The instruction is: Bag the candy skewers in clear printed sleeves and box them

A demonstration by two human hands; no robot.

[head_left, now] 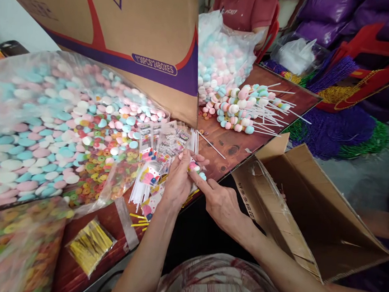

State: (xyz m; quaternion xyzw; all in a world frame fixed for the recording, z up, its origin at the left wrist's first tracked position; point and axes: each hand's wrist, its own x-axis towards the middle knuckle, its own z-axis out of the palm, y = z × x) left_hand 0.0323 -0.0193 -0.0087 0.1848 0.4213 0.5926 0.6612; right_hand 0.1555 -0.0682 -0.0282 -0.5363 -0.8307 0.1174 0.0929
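At the worktop's (234,140) edge, the left hand (179,177) is clamping its fingers around pastel candies (193,167). The right hand (222,206) is extending an index finger beside them; whether it is gripping, I cannot tell.

Head-worn view, near, forward (and down)
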